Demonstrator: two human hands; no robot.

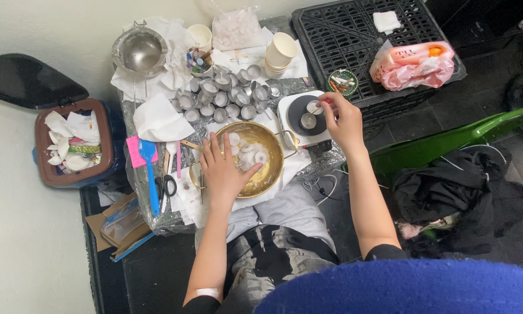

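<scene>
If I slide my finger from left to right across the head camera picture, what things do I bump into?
Brown bin → blue spatula → left hand on the brass bowl → small hotplate → right hand → pink bag → black clothes.

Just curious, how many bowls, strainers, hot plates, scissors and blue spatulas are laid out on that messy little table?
Brass bowl: 1
Metal strainer: 1
White hot plate: 1
Scissors: 1
Blue spatula: 1
Total: 5
</scene>
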